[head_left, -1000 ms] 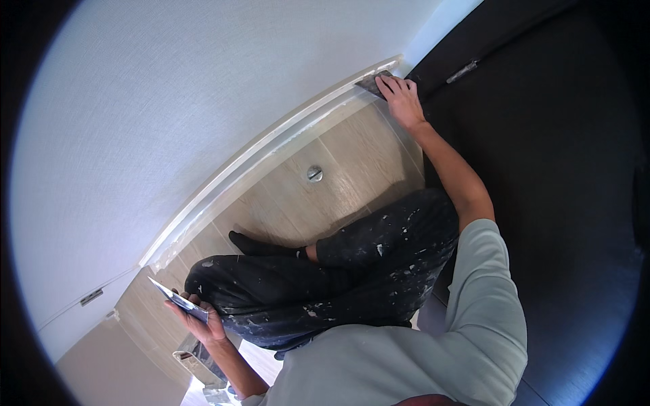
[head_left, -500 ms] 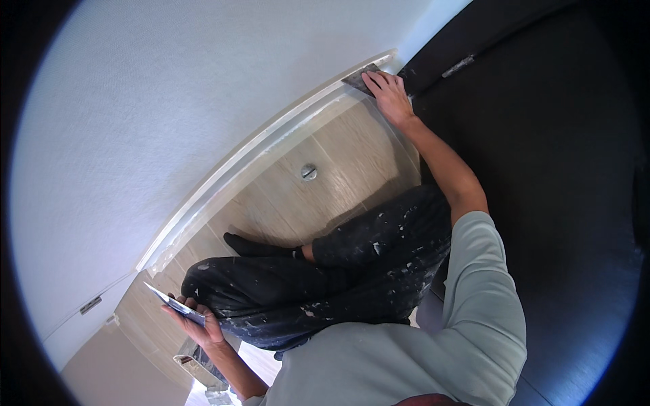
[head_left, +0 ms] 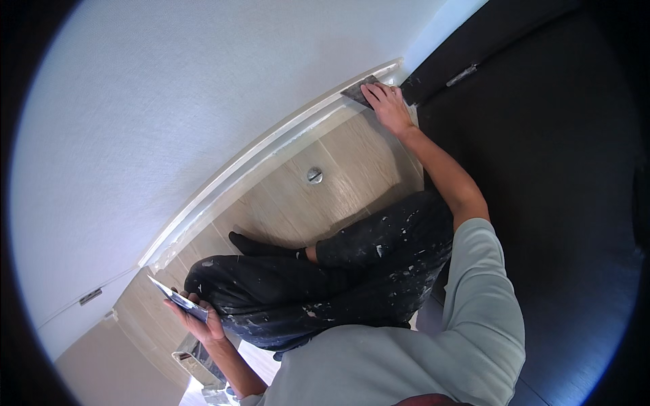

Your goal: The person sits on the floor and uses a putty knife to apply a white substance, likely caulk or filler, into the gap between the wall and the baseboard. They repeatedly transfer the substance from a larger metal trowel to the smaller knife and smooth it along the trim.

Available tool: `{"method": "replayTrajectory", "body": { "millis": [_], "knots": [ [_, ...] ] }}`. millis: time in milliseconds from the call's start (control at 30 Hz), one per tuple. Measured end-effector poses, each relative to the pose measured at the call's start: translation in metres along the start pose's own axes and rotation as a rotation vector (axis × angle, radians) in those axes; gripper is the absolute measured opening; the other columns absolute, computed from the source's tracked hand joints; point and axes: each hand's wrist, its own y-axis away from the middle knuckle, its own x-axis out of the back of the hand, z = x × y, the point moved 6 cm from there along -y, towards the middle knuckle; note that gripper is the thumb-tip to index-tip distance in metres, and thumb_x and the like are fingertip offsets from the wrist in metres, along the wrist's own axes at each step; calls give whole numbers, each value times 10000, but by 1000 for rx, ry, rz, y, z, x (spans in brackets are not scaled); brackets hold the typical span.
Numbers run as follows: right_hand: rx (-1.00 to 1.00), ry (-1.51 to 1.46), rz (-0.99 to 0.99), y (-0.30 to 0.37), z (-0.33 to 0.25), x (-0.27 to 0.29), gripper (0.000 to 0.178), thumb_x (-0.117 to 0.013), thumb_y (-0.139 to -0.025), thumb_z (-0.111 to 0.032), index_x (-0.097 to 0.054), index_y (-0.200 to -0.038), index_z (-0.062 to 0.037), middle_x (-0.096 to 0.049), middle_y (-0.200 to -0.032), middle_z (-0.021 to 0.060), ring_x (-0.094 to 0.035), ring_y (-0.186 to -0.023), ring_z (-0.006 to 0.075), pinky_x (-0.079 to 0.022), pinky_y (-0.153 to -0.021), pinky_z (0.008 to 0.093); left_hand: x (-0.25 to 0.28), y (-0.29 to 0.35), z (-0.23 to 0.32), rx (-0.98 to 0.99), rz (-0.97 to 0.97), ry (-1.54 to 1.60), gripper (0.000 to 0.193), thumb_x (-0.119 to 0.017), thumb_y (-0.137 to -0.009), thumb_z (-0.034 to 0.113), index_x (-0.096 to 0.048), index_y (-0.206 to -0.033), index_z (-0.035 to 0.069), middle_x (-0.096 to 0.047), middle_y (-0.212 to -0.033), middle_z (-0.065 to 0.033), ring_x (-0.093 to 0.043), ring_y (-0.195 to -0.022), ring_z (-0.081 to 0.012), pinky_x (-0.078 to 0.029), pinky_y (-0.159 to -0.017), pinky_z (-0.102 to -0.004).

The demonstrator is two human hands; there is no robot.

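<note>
My right hand point(head_left: 393, 111) presses a dark, flat putty knife point(head_left: 357, 93) against the baseboard, close to the corner by the black door-like panel. Its fingers lie over the blade; the handle, if there is one, is hidden. Whitish filler-like smears run along the pale baseboard point(head_left: 265, 152) and the strip below it. At the lower left, beside my bent knee, my left hand point(head_left: 204, 328) grips a flat plate with a pale edge point(head_left: 177, 298), perhaps a second putty knife or a filler board. I cannot see anything on its upper face clearly.
A round metal fitting point(head_left: 315, 176) sits in the wood-look floor point(head_left: 352, 159). White wall point(head_left: 169, 88) rises beyond the baseboard; the large black panel point(head_left: 542, 169) stands at my right. My legs in paint-spotted trousers point(head_left: 325, 287) are folded on the floor. A box-like object point(head_left: 200, 365) lies near my left forearm.
The view has shifted slightly. My right hand has slid the putty knife a little left along the baseboard, away from the corner. My left hand keeps its hold on the flat plate.
</note>
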Motion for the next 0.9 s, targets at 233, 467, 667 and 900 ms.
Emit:
{"method": "replayTrajectory", "body": {
  "millis": [233, 467, 667, 900],
  "knots": [
    [-12, -231, -6, 12, -18, 53, 583, -566, -761, 33, -528, -1341, -19, -560, -1260, 131, -509, -1202, 293, -405, -987, 422, -7, 5, -5, -74, 373, -164, 310, -565, -994, 360, -623, -1188, 126, -694, -999, 9, -662, -817, -111, -544, -666, -262],
    [227, -904, 401, -30, -193, 254, 543, -554, -706, 80, -627, -1237, -3, -589, -1208, 160, -575, -1088, 346, -487, -933, 436, -118, 7, -87, 465, 106, -78, 401, -508, -997, 446, -639, -1128, 90, -698, -1006, -36, -672, -865, -179, -540, -807, -331],
    [805, -907, 547, 12, -285, 352, 393, -636, -751, -38, -681, -1139, 3, -608, -1215, 114, -590, -1084, 276, -521, -865, 419, -158, 21, -105, 782, -272, 197, 502, -484, -998, 484, -575, -1248, 59, -678, -1115, -113, -679, -975, -235, -562, -855, -371],
    [735, -673, 343, -1, -268, 333, 503, -594, -690, -21, -653, -1187, 28, -603, -1253, 132, -578, -1107, 310, -507, -909, 433, -158, 37, -82, 590, -206, -13, 478, -490, -1001, 470, -580, -1218, 53, -677, -1084, -93, -682, -929, -211, -561, -843, -356]
  ]
}}
